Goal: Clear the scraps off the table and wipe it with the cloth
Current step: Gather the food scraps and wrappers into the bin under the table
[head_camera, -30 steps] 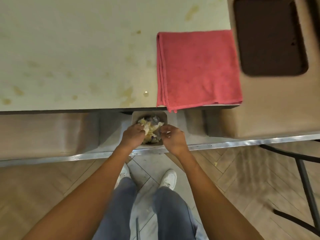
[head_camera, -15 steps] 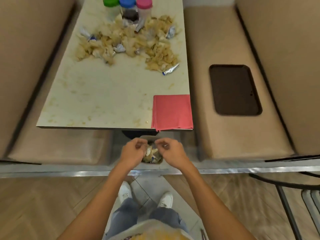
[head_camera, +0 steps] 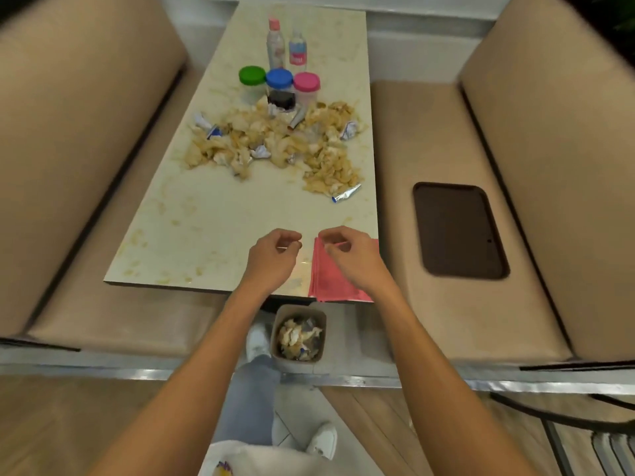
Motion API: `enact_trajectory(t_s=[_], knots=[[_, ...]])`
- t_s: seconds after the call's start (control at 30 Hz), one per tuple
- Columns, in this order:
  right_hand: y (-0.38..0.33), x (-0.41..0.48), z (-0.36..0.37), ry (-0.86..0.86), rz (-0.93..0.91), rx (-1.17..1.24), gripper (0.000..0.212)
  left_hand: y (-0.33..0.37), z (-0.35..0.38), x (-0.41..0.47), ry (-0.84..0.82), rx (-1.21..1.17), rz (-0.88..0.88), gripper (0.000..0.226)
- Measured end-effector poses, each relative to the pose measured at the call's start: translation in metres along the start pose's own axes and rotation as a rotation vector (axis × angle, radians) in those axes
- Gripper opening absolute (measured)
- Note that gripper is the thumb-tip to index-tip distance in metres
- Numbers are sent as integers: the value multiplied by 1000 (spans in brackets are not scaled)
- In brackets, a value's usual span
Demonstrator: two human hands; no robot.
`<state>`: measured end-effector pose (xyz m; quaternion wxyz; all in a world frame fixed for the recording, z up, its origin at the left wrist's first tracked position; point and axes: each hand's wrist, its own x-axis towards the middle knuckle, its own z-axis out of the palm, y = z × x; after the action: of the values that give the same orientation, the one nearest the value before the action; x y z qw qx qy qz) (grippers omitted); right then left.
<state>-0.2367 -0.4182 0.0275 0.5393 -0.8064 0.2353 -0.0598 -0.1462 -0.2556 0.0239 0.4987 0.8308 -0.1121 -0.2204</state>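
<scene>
The right hand (head_camera: 348, 261) covers the upper part of the red cloth (head_camera: 331, 285) at the desk's (head_camera: 206, 235) near right corner. The label on the clear bottle (head_camera: 297, 51) at top centre is too blurred to read. The dark thing (head_camera: 281, 99) below the blue-lidded jar (head_camera: 279, 80) cannot be identified. The frame's lower right edge cuts off a dark chair (head_camera: 567, 420).

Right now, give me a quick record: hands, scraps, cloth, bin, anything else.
left hand: over near end of table, loosely curled, empty
right hand: over cloth, loosely curled, seemingly empty
scraps: large pile mid-table, uncleared
cloth: red, folded, near right corner
bin: on floor below near edge, holds scraps
table: stained
other: three jars, two bottles behind pile; dark tray on right seat
</scene>
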Motion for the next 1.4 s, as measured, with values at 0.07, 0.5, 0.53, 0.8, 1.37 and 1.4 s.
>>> enact_trajectory(t_s=[0.07,0.5,0.53,0.8,1.37,1.4], knots=[[-7,20,-3,34,11,-16,25,9,-2,21,-4,-20,16,17],[30,186,-2,274,378,-235,50,30,-7,184,-159,-77,-63,17],[33,194,2,296,411,-240,52,29,-9,193,-180,-71,-72,17],[20,214,35,340,417,-348,37,29,-29,240,-280,-18,-123,18],[-19,159,52,459,451,15,19,28,-15,218,-298,17,-238,18],[-21,157,53,456,438,36,17,29,-13,214,-286,18,-244,19]])
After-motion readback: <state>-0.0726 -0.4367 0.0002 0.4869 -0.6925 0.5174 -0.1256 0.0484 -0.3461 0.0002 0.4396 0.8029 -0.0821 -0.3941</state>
